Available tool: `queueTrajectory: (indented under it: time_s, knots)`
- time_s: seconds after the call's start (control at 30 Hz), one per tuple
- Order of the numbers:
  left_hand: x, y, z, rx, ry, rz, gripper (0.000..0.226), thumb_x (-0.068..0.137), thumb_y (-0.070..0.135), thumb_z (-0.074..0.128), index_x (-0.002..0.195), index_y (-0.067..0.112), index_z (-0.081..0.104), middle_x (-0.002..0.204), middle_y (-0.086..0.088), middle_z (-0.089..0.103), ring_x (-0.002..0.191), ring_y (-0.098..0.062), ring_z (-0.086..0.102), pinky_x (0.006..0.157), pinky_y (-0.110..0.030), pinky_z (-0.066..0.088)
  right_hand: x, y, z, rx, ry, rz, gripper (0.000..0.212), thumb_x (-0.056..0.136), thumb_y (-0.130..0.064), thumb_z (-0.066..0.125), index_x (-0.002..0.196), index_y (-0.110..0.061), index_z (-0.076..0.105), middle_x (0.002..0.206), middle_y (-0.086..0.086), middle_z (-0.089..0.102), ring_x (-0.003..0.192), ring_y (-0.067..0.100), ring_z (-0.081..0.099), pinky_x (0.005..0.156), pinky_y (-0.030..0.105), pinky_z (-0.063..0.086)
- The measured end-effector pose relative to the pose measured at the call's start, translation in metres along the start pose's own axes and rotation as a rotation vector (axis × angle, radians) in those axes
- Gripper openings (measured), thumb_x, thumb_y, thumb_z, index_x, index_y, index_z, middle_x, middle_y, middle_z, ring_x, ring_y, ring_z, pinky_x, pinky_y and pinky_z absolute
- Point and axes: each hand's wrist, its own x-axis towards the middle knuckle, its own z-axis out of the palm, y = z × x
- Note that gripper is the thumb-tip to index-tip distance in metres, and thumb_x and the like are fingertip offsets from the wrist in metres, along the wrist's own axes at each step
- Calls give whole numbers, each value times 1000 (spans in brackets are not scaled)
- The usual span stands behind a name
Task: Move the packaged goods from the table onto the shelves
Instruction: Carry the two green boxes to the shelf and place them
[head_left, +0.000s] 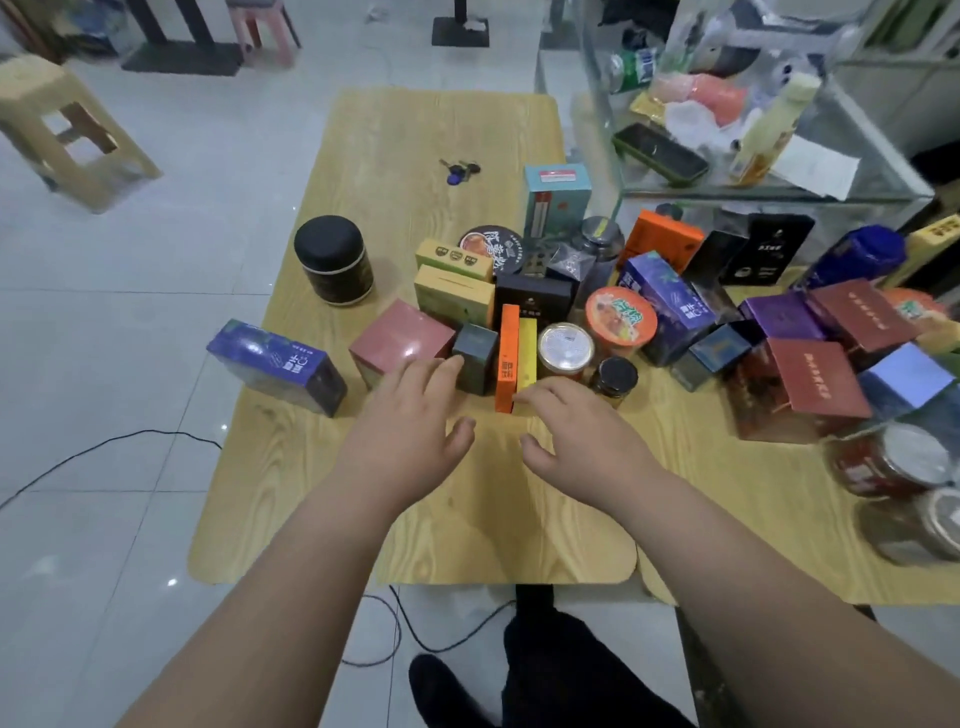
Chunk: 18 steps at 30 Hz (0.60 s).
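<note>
**Two bare hands reach toward a crowd of packaged goods on a wooden table**

A pale wood-grain table (441, 135) with rounded corners stands on a glossy tiled floor. Packaged goods crowd its middle and right side. None of them is in a hand, and all are on the table.

Far left lies a glossy blue carton (275, 366) on its side. Behind it stands a squat, round black jar (332, 260). A bunch of keys (460, 170) lies alone farther back.

In the middle, a matte pink box (400, 338) stands just beside a small dark box (475, 358). Next come a thin upright orange box (507, 358) and a thin yellow box (527, 353), pressed side by side. To their right stand a round tin with a silver lid (565, 348), a small black-lidded jar (615, 376) and an orange noodle cup (621, 314).

More cartons and jars lie heaped at the right, below a cluttered glass shelf (753, 196). A beige stool (67, 130) stands on the floor at the left.

The left hand (410, 415) is spread and loose, grasping nothing. Its fingertips reach the foot of the dark box, and whether they touch it is unclear.

The right hand (576, 431) is also relaxed and empty, its thumb held apart. Its fingertips are at the base of the orange and yellow boxes.
</note>
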Motion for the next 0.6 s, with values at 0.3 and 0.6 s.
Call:
queueTrajectory:
  time_s: [0.3,0.6]
  knots:
    - [122,-26,8,19,-42,-125,64,99,38,52,156,23,27,158,-2,32,145,-23,29,118,-42,33,161,37,-15,159,108,-37,40,98,-28,55,138,-23,55,135,1,52,127,20,47,101,35,44]
    - [200,-46,27,124,-104,-164,66,96,23,57,156,24,30,157,-3,33,139,-28,32,112,-40,35,255,66,-5,102,16,-2,42,94,-44,63,132,-27,61,127,3,59,121,25,53,97,39,46]
